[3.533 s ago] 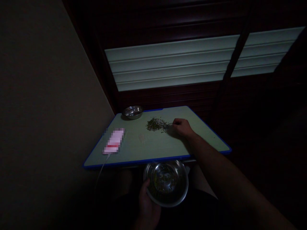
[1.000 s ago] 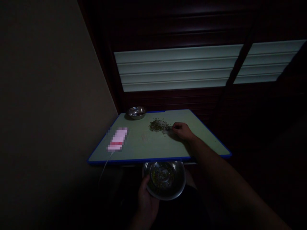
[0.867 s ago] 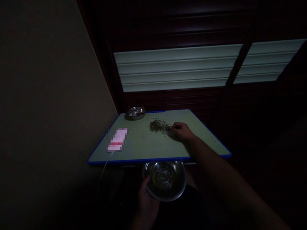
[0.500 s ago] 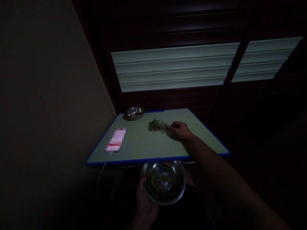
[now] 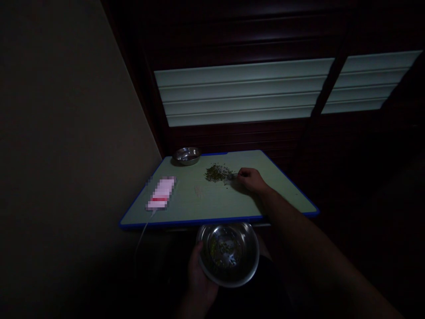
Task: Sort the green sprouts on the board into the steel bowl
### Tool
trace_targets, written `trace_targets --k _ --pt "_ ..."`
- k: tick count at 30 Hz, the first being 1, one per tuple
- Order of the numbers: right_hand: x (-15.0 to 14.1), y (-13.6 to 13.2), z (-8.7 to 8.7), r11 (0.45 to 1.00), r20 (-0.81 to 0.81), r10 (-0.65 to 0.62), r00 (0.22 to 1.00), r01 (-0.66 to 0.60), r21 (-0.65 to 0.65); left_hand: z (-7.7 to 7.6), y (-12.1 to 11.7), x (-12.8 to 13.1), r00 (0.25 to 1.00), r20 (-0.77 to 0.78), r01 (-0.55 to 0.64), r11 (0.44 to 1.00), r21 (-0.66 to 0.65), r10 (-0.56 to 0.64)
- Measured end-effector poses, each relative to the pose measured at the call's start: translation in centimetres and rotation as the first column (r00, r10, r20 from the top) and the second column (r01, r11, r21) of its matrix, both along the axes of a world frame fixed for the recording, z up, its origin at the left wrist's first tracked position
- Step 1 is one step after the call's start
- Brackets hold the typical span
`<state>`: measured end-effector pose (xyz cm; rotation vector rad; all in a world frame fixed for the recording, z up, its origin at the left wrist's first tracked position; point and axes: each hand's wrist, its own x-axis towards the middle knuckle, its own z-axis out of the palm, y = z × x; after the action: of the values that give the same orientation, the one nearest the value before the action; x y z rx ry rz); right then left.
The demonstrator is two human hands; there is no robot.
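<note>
My left hand (image 5: 202, 277) grips the rim of a metal bowl (image 5: 247, 270) below the table's front edge, its thumb over the left side. Small greenish bits lie in the bottom of that bowl. On the pale green tabletop (image 5: 179, 206) is a loose pile of small green and dark bits (image 5: 215, 173), perhaps beans or seeds. My right hand (image 5: 250, 179) rests at the pile's right edge with its fingers pinched together. Whatever is between those fingertips is too small and dark to make out.
A second metal bowl (image 5: 186, 157) stands at the table's back left corner. A blurred-out phone (image 5: 161, 193) lies at the left, with a white cable (image 5: 141, 237) hanging over the front edge. Behind the table rises a dark slatted panel (image 5: 239, 137); a wall (image 5: 83, 110) is at the left.
The bowl in my left hand has shifted slightly right and down. My right hand has barely moved at the pile's edge, its fingers still pinched.
</note>
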<state>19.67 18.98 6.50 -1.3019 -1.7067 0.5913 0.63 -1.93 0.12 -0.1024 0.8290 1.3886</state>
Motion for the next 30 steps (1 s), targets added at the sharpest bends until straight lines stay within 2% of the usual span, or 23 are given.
trace_targets --k 4,12,17,26,30 --pt "0.09 0.23 -0.26 1.0 -0.008 -0.004 1.0 0.004 0.003 -0.21 -0.03 0.02 1.0 0.017 -0.002 0.999 0.033 0.001" --pt "0.26 0.79 -0.9 1.0 0.024 -0.005 1.0 0.004 0.029 -0.2 0.2 0.14 0.999 -0.004 -0.034 0.999 0.018 0.035" --pt "0.19 0.61 -0.73 0.999 0.037 0.028 0.999 -0.029 0.044 -0.41 0.17 0.0 1.0 0.022 -0.005 1.0 0.024 0.004" --pt "0.12 0.49 -0.77 0.993 -0.022 0.11 0.994 -0.111 -0.037 -0.58 0.12 -0.03 1.0 -0.003 -0.017 1.0 0.008 0.017" --pt "0.03 0.44 -0.56 0.994 -0.063 0.094 0.994 -0.098 -0.057 -0.5 0.1 0.02 0.999 -0.025 -0.021 0.999 0.032 0.022"
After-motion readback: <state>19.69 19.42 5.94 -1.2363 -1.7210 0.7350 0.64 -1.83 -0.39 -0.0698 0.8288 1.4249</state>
